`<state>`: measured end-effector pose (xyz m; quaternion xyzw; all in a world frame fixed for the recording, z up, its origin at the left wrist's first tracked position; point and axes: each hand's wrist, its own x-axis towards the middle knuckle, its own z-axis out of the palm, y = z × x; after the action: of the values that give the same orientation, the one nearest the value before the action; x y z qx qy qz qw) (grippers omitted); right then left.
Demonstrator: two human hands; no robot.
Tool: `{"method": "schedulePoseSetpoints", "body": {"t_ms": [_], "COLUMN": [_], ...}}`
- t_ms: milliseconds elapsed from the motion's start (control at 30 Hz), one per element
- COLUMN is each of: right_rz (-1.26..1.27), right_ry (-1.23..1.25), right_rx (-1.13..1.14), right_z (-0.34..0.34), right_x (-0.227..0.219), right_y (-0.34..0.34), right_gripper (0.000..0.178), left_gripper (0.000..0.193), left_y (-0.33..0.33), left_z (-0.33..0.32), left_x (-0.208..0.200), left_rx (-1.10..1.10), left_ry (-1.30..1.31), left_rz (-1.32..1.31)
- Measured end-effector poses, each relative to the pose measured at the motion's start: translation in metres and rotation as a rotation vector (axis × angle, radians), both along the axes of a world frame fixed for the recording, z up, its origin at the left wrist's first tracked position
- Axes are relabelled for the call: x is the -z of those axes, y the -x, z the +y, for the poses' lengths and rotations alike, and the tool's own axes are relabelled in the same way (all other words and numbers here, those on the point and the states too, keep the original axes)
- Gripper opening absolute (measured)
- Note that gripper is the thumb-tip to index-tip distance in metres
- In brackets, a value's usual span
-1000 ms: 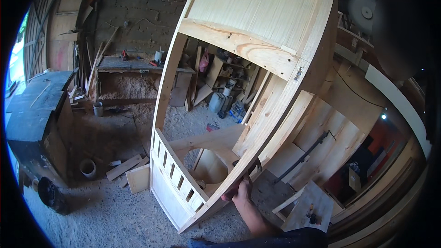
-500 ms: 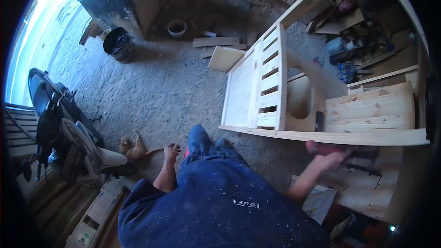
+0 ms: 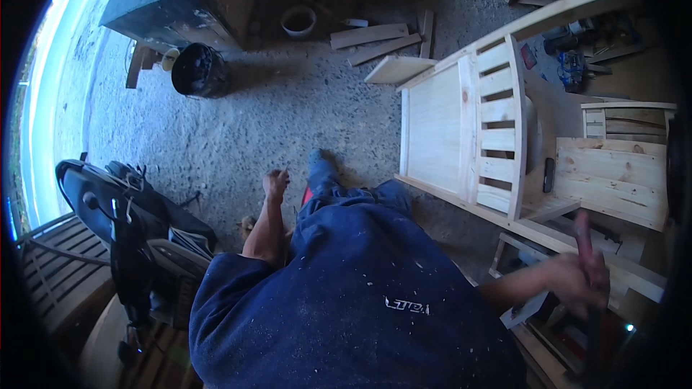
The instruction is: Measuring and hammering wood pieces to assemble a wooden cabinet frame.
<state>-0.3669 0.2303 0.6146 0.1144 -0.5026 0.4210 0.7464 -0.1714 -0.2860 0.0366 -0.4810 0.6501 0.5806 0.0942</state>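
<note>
My right hand (image 3: 577, 284), at the lower right, is closed around a tool with a red handle (image 3: 584, 238). A dark shaft runs down from my grip into shadow; motion blur hides what kind of tool it is. Beyond this hand stands a pale wooden frame (image 3: 461, 130) with slats (image 3: 497, 109) and a panel. My left hand (image 3: 274, 184) hangs in front of my left side, over the ground, touching nothing around it. Its fingers are curled in; whether anything small sits inside them cannot be seen.
On the left stands a motorbike (image 3: 122, 209), with a wooden slatted surface (image 3: 65, 270) behind it. A black bucket (image 3: 200, 70), a big dark box (image 3: 158, 0), a pale pot (image 3: 298, 21) and loose boards (image 3: 369, 36) lie ahead. Something orange, partly hidden, shows by my left forearm.
My right hand has swung lower and outward, and the red handle has turned from lying sideways to upright. My left hand has risen slightly. The view has shifted; the orange cat is now mostly hidden.
</note>
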Motion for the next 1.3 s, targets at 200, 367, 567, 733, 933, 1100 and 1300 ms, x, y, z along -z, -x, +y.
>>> {"method": "schedulePoseSetpoints", "body": {"t_ms": [200, 367, 567, 733, 933, 1100, 1300], "right_rz": [-0.881, -1.13, -1.577, -1.712, -1.725, -1.699, -1.721], "right_ry": [0.059, -0.027, -0.157, -0.257, -0.362, -0.366, -0.439], "right_rx": [-0.185, -0.311, -0.444, -0.908, -1.013, -1.129, -0.776], "right_z": [-0.148, -0.213, -0.286, -0.381, -0.439, -0.438, -0.447], "right_x": [0.046, 0.093, 0.151, 0.21, 0.218, 0.198, 0.207], "right_y": [0.065, 0.128, 0.248, 0.363, 0.478, 0.569, 0.687], "right_gripper": [0.024, 0.019, 0.02, 0.024, 0.024, 0.021, 0.021], "left_gripper": [0.024, 0.026, 0.031, 0.024, 0.022, 0.024, 0.03], "left_y": [0.166, 0.253, 0.358, 0.482, 0.611, 0.71, 0.86], "left_z": [-0.104, -0.112, -0.074, -0.076, -0.109, -0.112, -0.135], "left_x": [-0.113, -0.152, -0.203, -0.289, -0.369, -0.36, -0.321], "left_rx": [-0.001, -0.001, 0.197, 0.659, 0.793, 0.77, 0.944], "left_ry": [-0.017, -0.087, -0.289, -0.252, -0.22, -0.454, -0.62], "left_rz": [0.275, 0.428, 0.443, 0.508, 0.609, 0.671, 0.644]}}
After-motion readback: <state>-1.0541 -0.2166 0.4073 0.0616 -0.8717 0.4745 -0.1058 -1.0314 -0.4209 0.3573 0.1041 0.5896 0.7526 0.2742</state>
